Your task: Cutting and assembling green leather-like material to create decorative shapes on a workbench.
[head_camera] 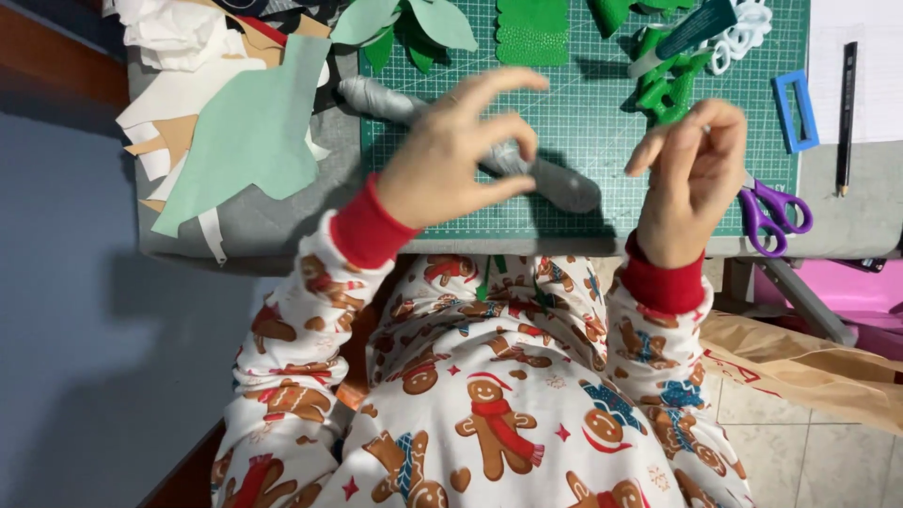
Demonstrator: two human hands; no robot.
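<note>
So the main thing here is the long grey foil-wrapped roll (555, 183) lying on the green gridded cutting mat (583, 113). Its long axis runs diagonally, from the far left corner of the mat, where one rounded end (362, 92) sticks out, down to the near middle, where the other end sits between the two hands. The left hand (442, 160) hovers right over the middle stretch of it, so that hand is clearly the nearer one. Its fingers (503, 132) are curled into a loose pinch, thumb and forefinger close together with the forefinger raised above, and I honestly can't tell whether they're touching the roll or gripping something tiny just above it.

The right hand (691, 174) is off to the right of the roll's near end, apart from it. Its fingers (658, 146) are bent inward with the tips nearly meeting, and if there's anything held there it's too small to make out.

Around it all: purple-handled scissors (776, 212) just beside the right hand on the desk (865, 216), a pile of bright green cut shapes (663, 89) beyond that hand, a blue rectangular frame (795, 108) at the mat's right edge, a black pencil (847, 113) further right, and a pale green paper sheet (254, 132) among scraps on the left.
</note>
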